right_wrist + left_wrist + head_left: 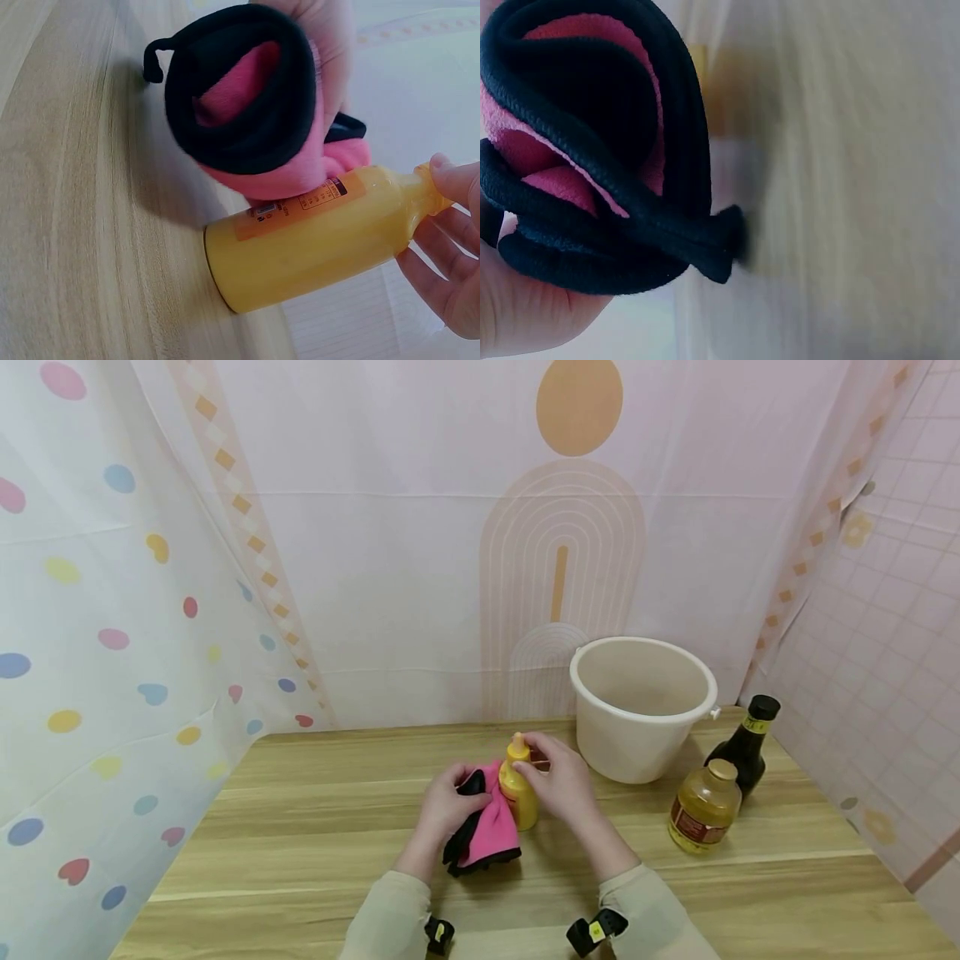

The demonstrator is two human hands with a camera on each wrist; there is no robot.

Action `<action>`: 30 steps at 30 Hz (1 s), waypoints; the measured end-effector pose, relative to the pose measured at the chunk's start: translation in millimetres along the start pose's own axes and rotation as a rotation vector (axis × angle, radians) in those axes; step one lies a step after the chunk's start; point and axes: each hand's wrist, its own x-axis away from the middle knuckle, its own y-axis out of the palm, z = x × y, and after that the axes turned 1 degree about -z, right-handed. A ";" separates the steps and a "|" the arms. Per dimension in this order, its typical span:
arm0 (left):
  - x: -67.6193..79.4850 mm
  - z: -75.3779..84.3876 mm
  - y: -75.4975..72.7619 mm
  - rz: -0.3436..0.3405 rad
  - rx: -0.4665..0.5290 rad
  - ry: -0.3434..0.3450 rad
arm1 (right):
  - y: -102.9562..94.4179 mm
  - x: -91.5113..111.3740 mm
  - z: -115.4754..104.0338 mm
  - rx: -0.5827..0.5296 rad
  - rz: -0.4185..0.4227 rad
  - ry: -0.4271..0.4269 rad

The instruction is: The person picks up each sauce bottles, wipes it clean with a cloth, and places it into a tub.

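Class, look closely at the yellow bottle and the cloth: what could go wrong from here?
The right grip holds the yellow bottle by its neck, so a push from the pink-and-black cloth beside it might tip it. The cloth is gathered in the left grip with its hem hanging, so it could slip or unfold. If the right arm swung outward, it might knock the squat jar into the dark bottle.

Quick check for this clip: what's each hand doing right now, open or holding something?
Left hand: holding the pink-and-black cloth.
Right hand: holding the yellow bottle near its top.
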 end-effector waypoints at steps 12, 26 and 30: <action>-5.4 -3.2 3.3 -0.063 -0.168 0.025 | -0.3 -0.1 -0.7 -0.010 -0.002 -0.003; -5.3 -5.3 -3.2 -0.073 -0.189 0.075 | -0.2 -0.2 1.4 -0.011 0.002 -0.026; -3.7 -5.8 -7.6 -0.046 -0.188 0.076 | 0.0 -0.7 2.6 0.004 -0.001 -0.038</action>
